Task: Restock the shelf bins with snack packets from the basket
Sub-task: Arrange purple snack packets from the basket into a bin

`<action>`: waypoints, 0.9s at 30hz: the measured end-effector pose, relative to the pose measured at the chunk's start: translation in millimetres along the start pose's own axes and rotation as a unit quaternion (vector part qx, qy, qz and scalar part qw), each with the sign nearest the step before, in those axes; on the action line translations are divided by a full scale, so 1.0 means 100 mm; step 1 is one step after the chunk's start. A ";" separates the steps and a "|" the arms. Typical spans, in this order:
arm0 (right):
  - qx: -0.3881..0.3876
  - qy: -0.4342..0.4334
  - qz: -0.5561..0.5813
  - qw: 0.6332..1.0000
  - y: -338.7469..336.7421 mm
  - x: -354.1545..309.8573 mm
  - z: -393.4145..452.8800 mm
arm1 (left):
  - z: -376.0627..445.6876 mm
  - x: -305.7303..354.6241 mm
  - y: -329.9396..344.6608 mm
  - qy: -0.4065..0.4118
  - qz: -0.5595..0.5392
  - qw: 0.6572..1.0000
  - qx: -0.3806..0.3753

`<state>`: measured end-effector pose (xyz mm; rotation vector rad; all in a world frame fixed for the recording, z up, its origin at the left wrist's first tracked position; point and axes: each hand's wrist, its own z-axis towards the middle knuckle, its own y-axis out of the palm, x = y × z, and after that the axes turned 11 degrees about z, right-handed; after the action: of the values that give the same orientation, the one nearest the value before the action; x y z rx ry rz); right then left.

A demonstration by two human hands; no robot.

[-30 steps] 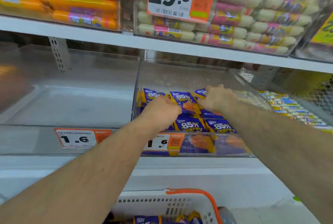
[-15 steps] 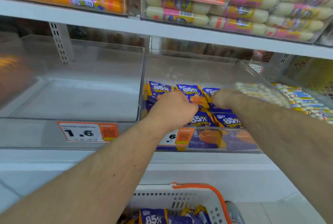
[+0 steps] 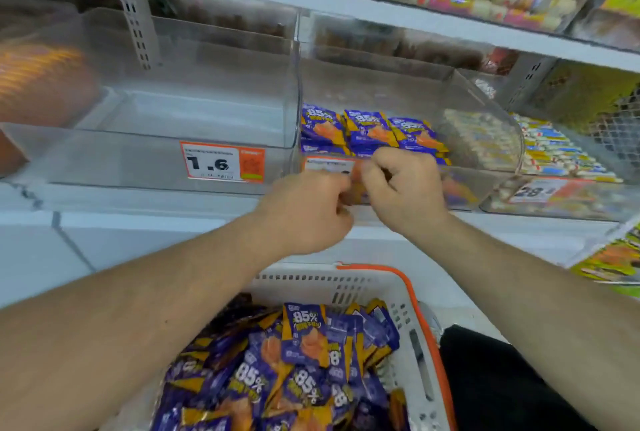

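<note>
- A clear empty-looking bin (image 3: 194, 112) sits at left, carrying a 1.6 price tag (image 3: 221, 163).
- The left hand (image 3: 306, 214) hovers before the middle bin (image 3: 485, 108), fingers curled, seemingly holding nothing.
- The right hand (image 3: 403, 188) is just beside it, fingers curled too; any hold cannot be told.
- Purple snack packets (image 3: 374, 131) lie in the middle bin; more fill the white basket (image 3: 398, 288) below.
</note>
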<state>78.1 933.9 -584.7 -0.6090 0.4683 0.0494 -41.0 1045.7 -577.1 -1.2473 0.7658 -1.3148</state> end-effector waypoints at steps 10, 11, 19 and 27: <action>-0.324 0.328 -0.038 0.887 1.25 0.37 -1.58 | -0.68 -0.54 0.41 -0.007 0.063 0.936 -0.345; -0.343 0.366 -0.052 0.864 1.35 0.41 -1.71 | -0.67 -0.56 0.43 -0.002 0.055 0.935 -0.349; -0.364 0.602 -0.149 0.694 1.86 0.41 -2.24 | -0.64 -0.65 0.53 -0.001 0.054 0.930 -0.363; -0.332 0.623 -0.099 0.702 1.81 0.37 -2.23 | -0.65 -0.72 0.60 -0.008 0.058 0.927 -0.370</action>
<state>-12.4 954.3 -858.8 -1.3928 1.7604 -0.4641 -98.0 1089.1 -665.7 -1.7592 1.3783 -0.9296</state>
